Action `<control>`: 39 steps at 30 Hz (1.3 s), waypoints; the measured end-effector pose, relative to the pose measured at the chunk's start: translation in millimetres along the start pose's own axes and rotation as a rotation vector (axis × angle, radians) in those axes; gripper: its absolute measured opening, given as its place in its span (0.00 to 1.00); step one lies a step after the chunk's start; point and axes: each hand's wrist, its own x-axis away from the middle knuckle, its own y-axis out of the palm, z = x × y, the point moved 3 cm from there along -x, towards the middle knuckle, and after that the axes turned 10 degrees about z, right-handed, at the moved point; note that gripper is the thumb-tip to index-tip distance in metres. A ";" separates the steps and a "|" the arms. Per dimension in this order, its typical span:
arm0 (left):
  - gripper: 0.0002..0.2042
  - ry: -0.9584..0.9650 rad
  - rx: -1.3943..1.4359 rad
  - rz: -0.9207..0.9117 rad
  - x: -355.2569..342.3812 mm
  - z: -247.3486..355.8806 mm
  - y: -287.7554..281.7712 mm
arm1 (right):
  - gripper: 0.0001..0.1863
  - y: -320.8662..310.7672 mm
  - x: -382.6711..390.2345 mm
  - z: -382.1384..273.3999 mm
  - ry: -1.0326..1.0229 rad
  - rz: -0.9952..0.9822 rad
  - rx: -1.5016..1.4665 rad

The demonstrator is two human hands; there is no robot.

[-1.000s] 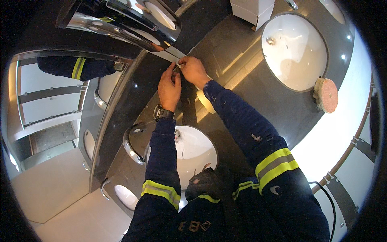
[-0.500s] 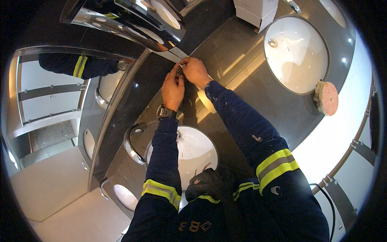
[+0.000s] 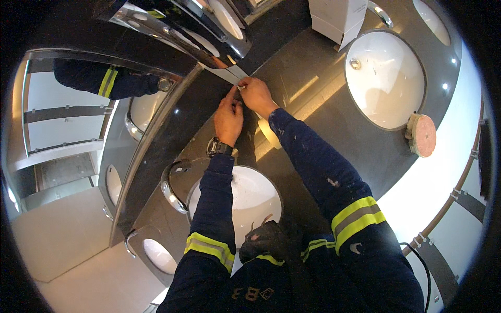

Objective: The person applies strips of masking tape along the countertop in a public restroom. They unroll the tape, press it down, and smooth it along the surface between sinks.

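Note:
Both my hands work close together where the dark wall panel (image 3: 195, 99) meets the grey countertop (image 3: 308, 161). My right hand (image 3: 257, 98) pinches a small whitish piece (image 3: 241, 87); its kind is too small to tell. My left hand (image 3: 228, 122) has its index finger stretched toward the right fingertips, and its thumb is apart from that finger. A pale strip (image 3: 222, 73) runs along the panel just beyond the fingers. Beside my right wrist, a yellowish rounded object (image 3: 269, 134) lies on the counter, partly hidden by the sleeve.
A white washbasin (image 3: 245, 195) is below my forearms, with a chrome tap (image 3: 169, 185) to its left. Another basin (image 3: 386, 78) is at the right, near a round pink-faced pad (image 3: 421, 135) at the counter edge. A white box (image 3: 336, 18) stands at the back. A mirror (image 3: 68, 125) fills the left.
The view has shifted slightly, so the surroundings sit a little lower and to the right. The whitish piece now shows at my right fingertips, and my left index finger reaches straighter toward it.

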 end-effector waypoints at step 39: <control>0.25 0.323 -0.167 0.008 -12.6 14.1 -29.6 | 0.11 -2.6 1.3 -1.5 -0.082 0.057 0.072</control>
